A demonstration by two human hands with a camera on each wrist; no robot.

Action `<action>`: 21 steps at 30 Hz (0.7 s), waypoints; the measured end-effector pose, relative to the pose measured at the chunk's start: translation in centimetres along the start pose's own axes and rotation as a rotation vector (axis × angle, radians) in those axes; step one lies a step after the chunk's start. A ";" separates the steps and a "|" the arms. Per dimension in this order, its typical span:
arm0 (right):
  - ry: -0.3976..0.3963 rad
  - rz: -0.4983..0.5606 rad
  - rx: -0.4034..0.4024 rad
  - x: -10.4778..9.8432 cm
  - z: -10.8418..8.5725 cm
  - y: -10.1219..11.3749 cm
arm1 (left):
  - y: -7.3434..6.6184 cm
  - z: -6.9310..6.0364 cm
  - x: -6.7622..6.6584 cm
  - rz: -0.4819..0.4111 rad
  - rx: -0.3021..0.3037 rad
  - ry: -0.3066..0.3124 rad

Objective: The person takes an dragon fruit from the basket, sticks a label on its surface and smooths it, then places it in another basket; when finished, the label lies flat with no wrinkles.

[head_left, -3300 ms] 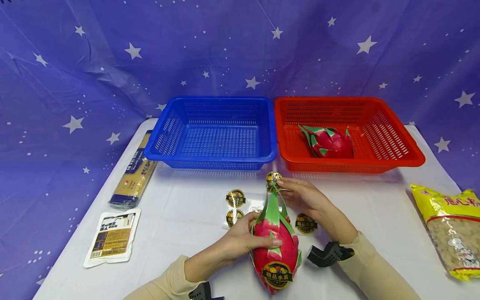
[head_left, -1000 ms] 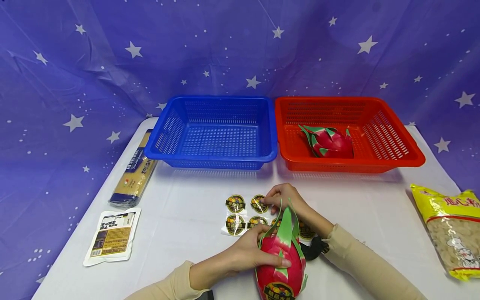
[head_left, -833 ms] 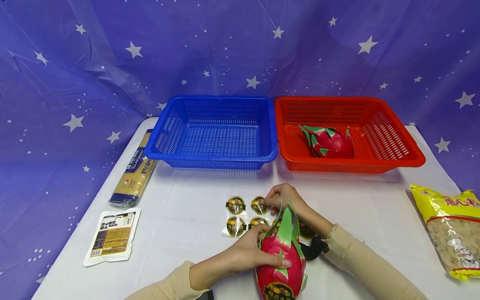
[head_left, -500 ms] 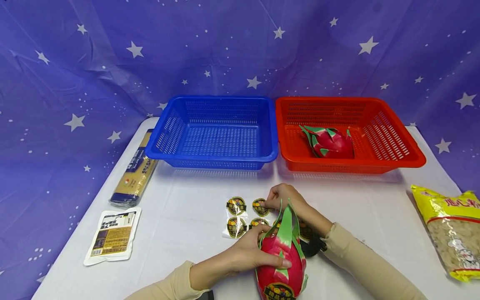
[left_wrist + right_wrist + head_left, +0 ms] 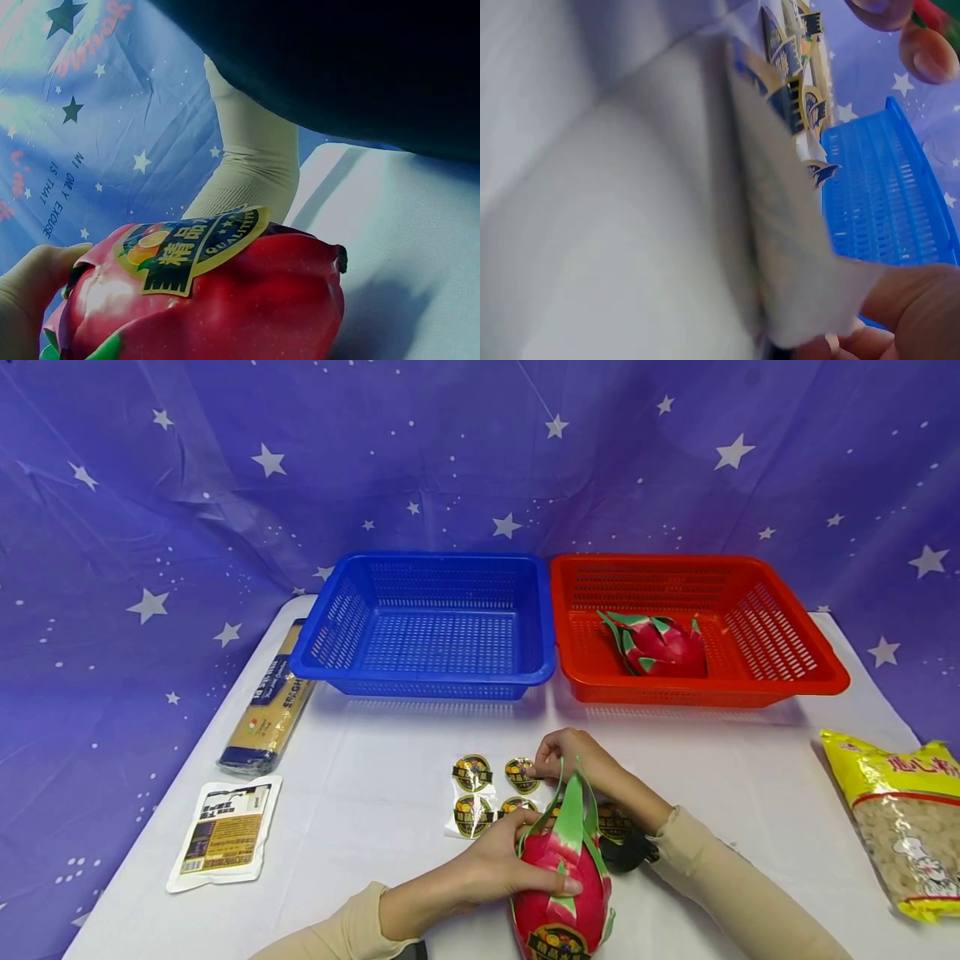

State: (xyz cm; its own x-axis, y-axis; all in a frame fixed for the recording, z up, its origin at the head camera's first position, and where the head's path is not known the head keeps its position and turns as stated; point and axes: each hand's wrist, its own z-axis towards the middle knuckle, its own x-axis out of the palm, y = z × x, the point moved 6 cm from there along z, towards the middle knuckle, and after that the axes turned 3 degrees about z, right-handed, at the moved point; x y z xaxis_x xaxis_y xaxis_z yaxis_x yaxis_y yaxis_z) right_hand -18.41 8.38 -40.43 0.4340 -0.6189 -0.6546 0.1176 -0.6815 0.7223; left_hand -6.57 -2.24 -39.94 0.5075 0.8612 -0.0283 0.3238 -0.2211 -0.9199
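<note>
My left hand (image 5: 487, 864) grips a red dragon fruit (image 5: 551, 902) with green leaf tips, its thumb lying across the top. A round black-and-gold sticker (image 5: 187, 251) is on the fruit's skin in the left wrist view. Beyond the leaf tips, my right hand (image 5: 581, 760) pinches the edge of a sheet of round fruit stickers (image 5: 495, 793) beside one sticker (image 5: 522, 775). In the right wrist view the sheet (image 5: 795, 210) stands bent up close to the camera, its pale underside showing. The fruit and left hand hide part of the sheet.
A blue basket (image 5: 420, 678) and a red basket (image 5: 712, 691) stand side by side at the back; the red one holds another dragon fruit (image 5: 663, 647). On the left lie a spaghetti pack (image 5: 266, 710) and a white-and-brown pouch (image 5: 225, 835). A yellow pasta bag (image 5: 900, 818) lies right.
Earlier the right hand held a sticker raised past the leaf tips; it has since come down to the sheet. The dragon fruit moved slightly nearer me. Lately the stickers shifted only a little.
</note>
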 end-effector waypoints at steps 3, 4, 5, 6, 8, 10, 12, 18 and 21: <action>0.023 0.043 -0.010 0.0 -0.1 -0.2 | 0.0 0.0 0.0 -0.002 0.000 -0.001; 0.031 0.065 -0.022 -0.1 -0.1 -0.2 | 0.0 0.0 0.0 -0.002 -0.001 -0.001; 0.044 0.103 -0.032 -0.1 -0.2 -0.3 | 0.0 0.0 0.0 -0.001 -0.002 -0.002; 0.061 0.146 -0.049 -0.1 -0.2 -0.5 | 0.0 0.0 0.0 -0.004 -0.003 -0.001; 0.093 0.232 -0.070 -0.2 -0.2 -0.9 | -0.1 0.0 0.0 -0.010 -0.005 0.002; 0.117 0.326 -0.086 -0.4 -0.3 -1.5 | -0.1 0.0 0.0 -0.011 -0.004 0.005; 0.114 0.373 -0.085 -0.8 -0.3 -2.2 | -0.2 0.0 0.0 -0.015 -0.004 0.008; 0.075 0.512 -0.021 -2.4 -1.9 -3.2 | -0.1 0.0 0.0 -0.003 -0.009 0.006; 0.100 0.598 -0.009 -2.6 -3.3 -2.8 | -0.1 0.0 0.0 -0.016 -0.011 0.002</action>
State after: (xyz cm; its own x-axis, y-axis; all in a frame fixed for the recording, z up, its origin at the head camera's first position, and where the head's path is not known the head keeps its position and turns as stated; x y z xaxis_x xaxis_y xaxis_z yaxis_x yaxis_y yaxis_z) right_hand -16.88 13.21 -40.01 0.5092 -0.8534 -0.1110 -0.1655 -0.2237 0.9605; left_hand -6.57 -2.20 -39.89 0.5043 0.8634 -0.0130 0.3408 -0.2128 -0.9157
